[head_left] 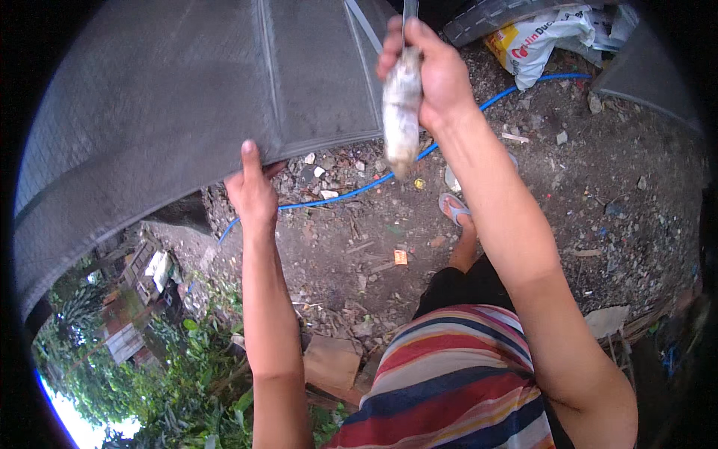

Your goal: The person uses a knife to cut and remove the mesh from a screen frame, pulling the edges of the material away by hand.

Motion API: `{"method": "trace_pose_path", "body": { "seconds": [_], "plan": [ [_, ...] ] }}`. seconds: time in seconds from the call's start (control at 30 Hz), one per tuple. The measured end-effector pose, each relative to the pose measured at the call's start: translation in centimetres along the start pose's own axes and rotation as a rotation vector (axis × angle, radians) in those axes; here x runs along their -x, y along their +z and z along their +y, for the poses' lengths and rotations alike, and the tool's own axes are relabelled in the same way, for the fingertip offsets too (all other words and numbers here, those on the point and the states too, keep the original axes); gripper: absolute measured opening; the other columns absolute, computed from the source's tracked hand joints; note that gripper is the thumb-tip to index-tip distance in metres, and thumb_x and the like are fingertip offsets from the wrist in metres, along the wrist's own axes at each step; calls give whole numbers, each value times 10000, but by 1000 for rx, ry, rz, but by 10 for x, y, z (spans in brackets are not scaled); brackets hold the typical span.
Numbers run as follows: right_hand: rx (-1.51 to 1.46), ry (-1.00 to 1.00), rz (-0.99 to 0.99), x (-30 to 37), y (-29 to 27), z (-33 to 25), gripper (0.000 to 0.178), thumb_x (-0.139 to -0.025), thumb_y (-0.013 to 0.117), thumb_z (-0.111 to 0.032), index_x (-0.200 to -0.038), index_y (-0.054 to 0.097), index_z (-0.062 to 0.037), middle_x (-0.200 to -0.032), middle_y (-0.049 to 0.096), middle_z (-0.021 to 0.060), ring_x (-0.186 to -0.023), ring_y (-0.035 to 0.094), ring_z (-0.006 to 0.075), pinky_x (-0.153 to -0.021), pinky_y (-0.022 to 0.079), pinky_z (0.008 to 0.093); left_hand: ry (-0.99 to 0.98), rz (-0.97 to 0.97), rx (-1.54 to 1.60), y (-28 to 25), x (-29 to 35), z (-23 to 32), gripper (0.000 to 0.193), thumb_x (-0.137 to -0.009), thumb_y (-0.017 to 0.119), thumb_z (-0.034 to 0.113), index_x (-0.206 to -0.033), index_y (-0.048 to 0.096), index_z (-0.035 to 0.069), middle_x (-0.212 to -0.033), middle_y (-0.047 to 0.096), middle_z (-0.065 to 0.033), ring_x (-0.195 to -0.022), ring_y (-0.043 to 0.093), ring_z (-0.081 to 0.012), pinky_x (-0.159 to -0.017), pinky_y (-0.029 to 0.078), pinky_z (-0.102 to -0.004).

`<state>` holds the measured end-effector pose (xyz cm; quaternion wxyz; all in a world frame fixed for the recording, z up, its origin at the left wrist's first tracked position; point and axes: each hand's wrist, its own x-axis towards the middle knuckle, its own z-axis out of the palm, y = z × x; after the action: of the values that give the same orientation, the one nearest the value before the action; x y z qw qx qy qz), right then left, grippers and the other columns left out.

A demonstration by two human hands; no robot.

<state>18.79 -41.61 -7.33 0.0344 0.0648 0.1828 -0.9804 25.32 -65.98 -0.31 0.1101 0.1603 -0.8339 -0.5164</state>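
My left hand [254, 187] pinches the near edge of a large dark grey sheet [179, 82], thumb on top and fingers underneath. The sheet has a fine woven-looking surface with raised ridges. In my right hand [441, 75] is a tool with a thick whitish wrapped handle [402, 112], slightly blurred. Its narrow metal shaft or blade points away past my fingers, and the tip is out of view. The handle's butt end hangs toward me, just beyond the sheet's edge.
A blue hose [344, 196] runs across the stony dirt ground [351, 254] below the sheet. At the far right lies a white and yellow sack [542, 45] beside a black tyre-like rim [493, 19]. Green plants [194, 374] and a brown board [331, 361] are at the lower left.
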Motion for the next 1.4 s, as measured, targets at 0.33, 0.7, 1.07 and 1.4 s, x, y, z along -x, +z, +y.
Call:
{"method": "trace_pose_path", "body": {
  "seconds": [0.33, 0.7, 1.07, 1.4],
  "plan": [
    [1033, 282, -213, 82, 16, 71, 261, -991, 473, -212, -893, 594, -2, -663, 665, 88, -571, 651, 173, -544, 509, 334, -5, -41, -10, 17, -2, 9, 437, -992, 536, 309, -1220, 505, -61, -1113, 614, -148, -914, 660, -220, -695, 624, -358],
    [931, 478, -304, 61, 32, 65, 310, -997, 446, -222, -928, 609, 33, -676, 678, 118, -556, 647, 177, -547, 504, 338, 97, -59, 34, 17, -6, 1, 432, -1001, 522, 295, -1241, 489, -63, -1103, 608, -154, -854, 658, -204, -639, 617, -333],
    [1223, 657, -541, 21, 48, 45, 291, -984, 432, -171, -869, 602, 36, -658, 657, 113, -528, 612, 183, -530, 490, 339, 76, -82, -32, 11, -6, 3, 414, -995, 528, 300, -1241, 500, -32, -1136, 608, -144, -930, 657, -222, -706, 614, -344],
    [-180, 687, -236, 66, 11, 119, 257, -1005, 494, -283, -936, 573, -49, -642, 582, 47, -492, 571, 155, -503, 500, 293, -3, -73, 72, 13, -13, -4, 412, -1004, 507, 328, -1191, 529, -38, -1077, 627, -136, -875, 662, -215, -684, 599, -334]
  ]
}}
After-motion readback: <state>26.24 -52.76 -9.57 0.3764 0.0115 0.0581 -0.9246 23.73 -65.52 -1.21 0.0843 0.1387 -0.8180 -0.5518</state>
